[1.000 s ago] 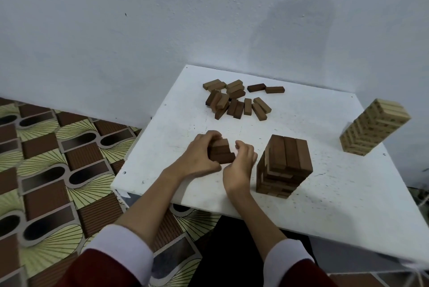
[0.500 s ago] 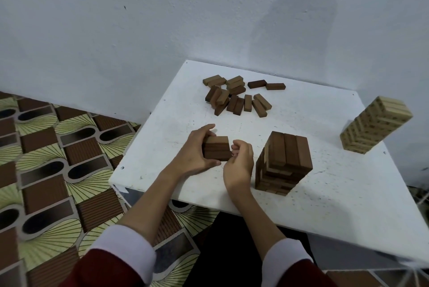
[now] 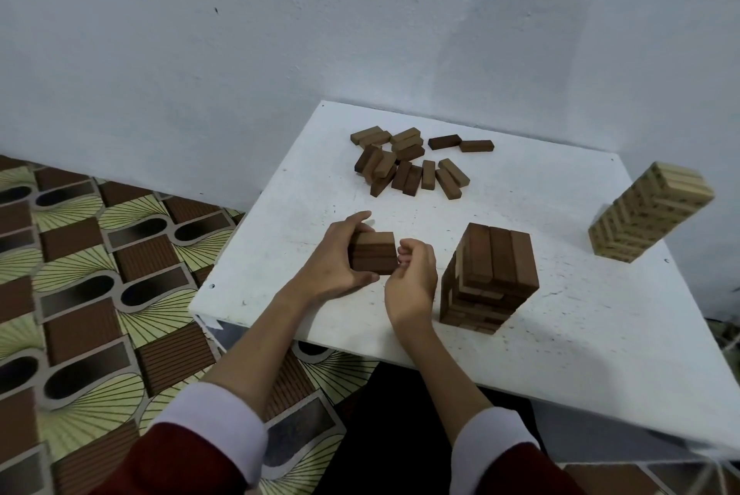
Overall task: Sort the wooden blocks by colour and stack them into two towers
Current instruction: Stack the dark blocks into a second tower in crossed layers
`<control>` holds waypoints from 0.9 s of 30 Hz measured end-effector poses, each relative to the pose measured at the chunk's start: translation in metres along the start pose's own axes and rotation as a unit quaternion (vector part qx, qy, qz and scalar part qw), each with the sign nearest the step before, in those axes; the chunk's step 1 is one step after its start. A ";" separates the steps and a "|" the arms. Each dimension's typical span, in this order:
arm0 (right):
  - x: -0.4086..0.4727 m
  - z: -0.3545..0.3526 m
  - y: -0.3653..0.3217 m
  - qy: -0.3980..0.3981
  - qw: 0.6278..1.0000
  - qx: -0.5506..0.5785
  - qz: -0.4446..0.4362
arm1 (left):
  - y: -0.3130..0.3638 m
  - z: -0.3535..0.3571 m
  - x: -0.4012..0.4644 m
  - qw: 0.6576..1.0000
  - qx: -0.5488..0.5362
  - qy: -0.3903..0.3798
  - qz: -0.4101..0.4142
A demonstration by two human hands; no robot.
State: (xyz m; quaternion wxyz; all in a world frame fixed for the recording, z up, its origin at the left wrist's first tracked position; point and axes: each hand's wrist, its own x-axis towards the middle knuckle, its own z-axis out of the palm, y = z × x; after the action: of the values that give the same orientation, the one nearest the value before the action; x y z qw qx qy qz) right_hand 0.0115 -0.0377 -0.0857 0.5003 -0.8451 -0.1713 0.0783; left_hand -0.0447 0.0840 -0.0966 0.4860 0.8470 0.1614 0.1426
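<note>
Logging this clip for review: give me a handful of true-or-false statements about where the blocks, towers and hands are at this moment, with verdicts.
1. The left hand grips a small bundle of dark brown wooden blocks. True.
2. The dark brown block tower stands to the left of both hands. False: it stands to the right of the right hand.
3. The pale light-wood block tower stands near the right edge of the white table. True.
4. The loose pile of brown blocks lies on the patterned floor. False: it lies on the table's far side.
5. A pale block tops the dark tower. False: its top layer is dark brown.
</note>
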 end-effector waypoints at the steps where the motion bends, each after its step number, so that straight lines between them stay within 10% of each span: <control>1: 0.000 0.000 0.000 -0.002 1.000 0.000 0.002 | 0.000 0.000 0.000 1.000 0.001 -0.002 0.000; 27: -0.015 -0.019 -0.072 -0.058 0.994 0.046 -0.074 | 0.046 -0.031 -0.002 0.981 -0.134 0.128 -0.055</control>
State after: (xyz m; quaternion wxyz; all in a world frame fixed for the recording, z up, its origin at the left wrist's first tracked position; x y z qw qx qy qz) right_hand -0.0115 -0.0273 -0.0141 0.5327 -0.7999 -0.2586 0.0977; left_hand -0.0528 0.0852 -0.0421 0.5778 0.7387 0.2479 0.2429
